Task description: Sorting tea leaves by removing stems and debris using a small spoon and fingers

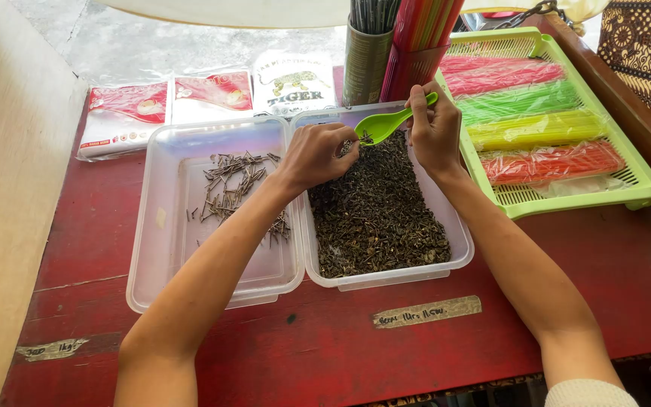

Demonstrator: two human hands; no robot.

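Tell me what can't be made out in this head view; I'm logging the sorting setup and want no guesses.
- What the left hand pinches: its fingertips are curled over the dark leaves.
- The green scoop handle: mostly covered by the right hand.
- Tops of the tin and the red straw holder: cut off by the pale rim at the top edge.
- The twigs in the left tray: too small to identify.
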